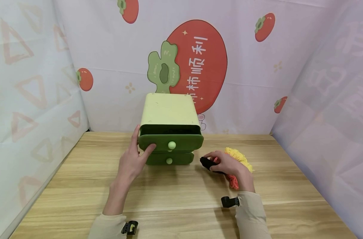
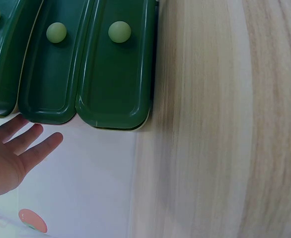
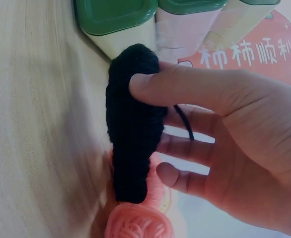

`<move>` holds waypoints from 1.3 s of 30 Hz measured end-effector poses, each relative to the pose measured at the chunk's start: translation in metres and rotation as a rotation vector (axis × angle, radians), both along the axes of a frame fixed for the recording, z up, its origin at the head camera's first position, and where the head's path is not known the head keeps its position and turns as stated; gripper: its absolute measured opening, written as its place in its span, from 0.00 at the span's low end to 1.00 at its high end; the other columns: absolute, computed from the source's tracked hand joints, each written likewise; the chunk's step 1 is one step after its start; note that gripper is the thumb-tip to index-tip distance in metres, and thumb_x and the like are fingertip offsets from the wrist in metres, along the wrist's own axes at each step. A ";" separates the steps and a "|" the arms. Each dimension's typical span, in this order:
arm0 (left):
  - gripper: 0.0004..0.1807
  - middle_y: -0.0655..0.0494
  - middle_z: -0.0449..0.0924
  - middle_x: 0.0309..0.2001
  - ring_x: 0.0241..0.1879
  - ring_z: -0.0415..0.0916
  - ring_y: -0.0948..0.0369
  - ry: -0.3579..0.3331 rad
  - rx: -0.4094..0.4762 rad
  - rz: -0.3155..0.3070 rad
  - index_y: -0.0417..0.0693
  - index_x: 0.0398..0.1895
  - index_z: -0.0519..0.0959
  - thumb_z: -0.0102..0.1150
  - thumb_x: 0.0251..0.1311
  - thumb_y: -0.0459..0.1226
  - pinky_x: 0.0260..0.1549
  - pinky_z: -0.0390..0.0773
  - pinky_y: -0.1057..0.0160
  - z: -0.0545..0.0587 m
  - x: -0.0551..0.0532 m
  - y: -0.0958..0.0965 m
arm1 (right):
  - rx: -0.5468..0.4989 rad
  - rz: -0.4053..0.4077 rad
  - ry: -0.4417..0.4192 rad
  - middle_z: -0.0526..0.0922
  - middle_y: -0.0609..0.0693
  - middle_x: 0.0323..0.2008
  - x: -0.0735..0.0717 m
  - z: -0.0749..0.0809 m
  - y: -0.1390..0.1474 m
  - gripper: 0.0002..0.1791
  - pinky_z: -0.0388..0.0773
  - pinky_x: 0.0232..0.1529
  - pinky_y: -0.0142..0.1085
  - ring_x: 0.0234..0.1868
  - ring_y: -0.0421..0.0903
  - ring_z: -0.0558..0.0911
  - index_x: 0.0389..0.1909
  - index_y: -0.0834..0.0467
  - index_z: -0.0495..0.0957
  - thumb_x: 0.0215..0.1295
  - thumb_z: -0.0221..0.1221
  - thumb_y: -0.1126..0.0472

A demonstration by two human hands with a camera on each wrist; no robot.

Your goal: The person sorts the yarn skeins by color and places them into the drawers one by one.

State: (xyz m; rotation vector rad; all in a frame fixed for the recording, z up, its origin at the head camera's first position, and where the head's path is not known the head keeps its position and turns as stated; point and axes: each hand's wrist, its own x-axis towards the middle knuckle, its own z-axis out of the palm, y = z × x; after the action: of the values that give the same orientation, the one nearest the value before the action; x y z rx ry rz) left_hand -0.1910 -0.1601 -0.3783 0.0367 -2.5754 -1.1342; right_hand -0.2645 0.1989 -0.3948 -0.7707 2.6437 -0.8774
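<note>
A cream drawer box (image 1: 171,108) with green fronts stands at the back of the table. Its top drawer (image 1: 185,142), which has a round pale knob, is pulled partly out; its inside looks dark. My left hand (image 1: 133,162) is at the box's left side, thumb at the left end of that drawer's front, other fingers extended along the side. In the left wrist view those fingers (image 2: 34,153) are spread and straight. To the right of the box, my right hand (image 3: 235,119) pinches a black yarn skein (image 3: 133,114) between thumb and fingers, just above the table.
Pink-orange yarn (image 1: 233,182) and yellow yarn (image 1: 239,156) lie behind and beside my right hand on the wooden table (image 1: 175,199). Lower drawer fronts (image 2: 118,79) with knobs are closed. Printed cloth (image 1: 244,66) hangs at the back and both sides.
</note>
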 end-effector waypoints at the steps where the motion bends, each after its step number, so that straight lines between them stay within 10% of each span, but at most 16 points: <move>1: 0.46 0.44 0.73 0.64 0.42 0.78 0.47 -0.001 0.000 0.000 0.83 0.77 0.34 0.49 0.64 0.66 0.35 0.73 0.53 0.000 0.000 0.000 | -0.002 -0.004 0.008 0.81 0.53 0.45 0.000 0.001 0.000 0.26 0.76 0.46 0.39 0.42 0.45 0.78 0.60 0.54 0.78 0.59 0.65 0.67; 31: 0.46 0.42 0.69 0.69 0.59 0.75 0.39 -0.006 0.026 -0.009 0.85 0.77 0.33 0.49 0.64 0.67 0.48 0.74 0.38 -0.001 0.001 -0.001 | -0.188 -0.112 0.675 0.84 0.52 0.47 0.008 0.028 -0.009 0.26 0.81 0.36 0.43 0.41 0.47 0.82 0.59 0.54 0.80 0.58 0.70 0.67; 39: 0.46 0.41 0.68 0.70 0.62 0.73 0.38 -0.013 0.030 -0.006 0.85 0.76 0.32 0.49 0.64 0.67 0.51 0.73 0.36 -0.001 0.000 -0.001 | -0.293 -0.178 0.864 0.84 0.54 0.49 0.012 0.036 -0.013 0.29 0.78 0.48 0.46 0.48 0.51 0.81 0.59 0.55 0.80 0.54 0.70 0.72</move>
State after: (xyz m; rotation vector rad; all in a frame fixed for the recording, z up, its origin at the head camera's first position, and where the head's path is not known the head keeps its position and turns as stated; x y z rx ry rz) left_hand -0.1906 -0.1610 -0.3795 0.0438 -2.5719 -1.1784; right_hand -0.2526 0.1863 -0.3587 -1.2184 3.4065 -1.2035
